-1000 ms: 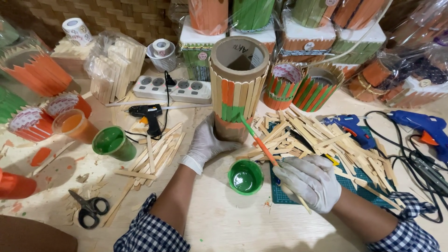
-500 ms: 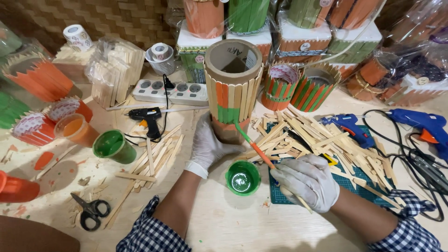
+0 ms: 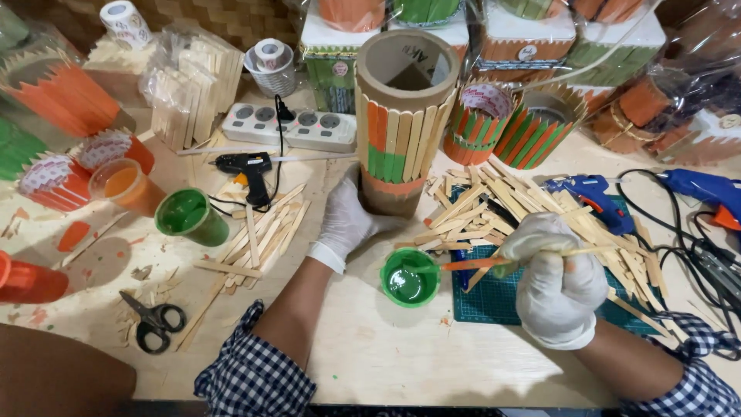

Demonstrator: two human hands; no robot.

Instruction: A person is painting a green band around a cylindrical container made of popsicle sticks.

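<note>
Right hand (image 3: 557,287), white-gloved, pinches a thin orange-handled paintbrush (image 3: 494,261), tip in the small green paint cup (image 3: 410,277) at its nine o'clock. Left hand (image 3: 347,220), gloved, fingers curled, grips the base of the upright cardboard tube clad in wooden sticks (image 3: 402,116) at twelve o'clock of the cup. A pile of bare wooden sticks (image 3: 502,205) lies at the tube's four o'clock.

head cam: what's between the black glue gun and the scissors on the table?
In the head view, between the black glue gun and the scissors lie loose wooden sticks, scattered on the table; a green paint cup sits just left.
</note>
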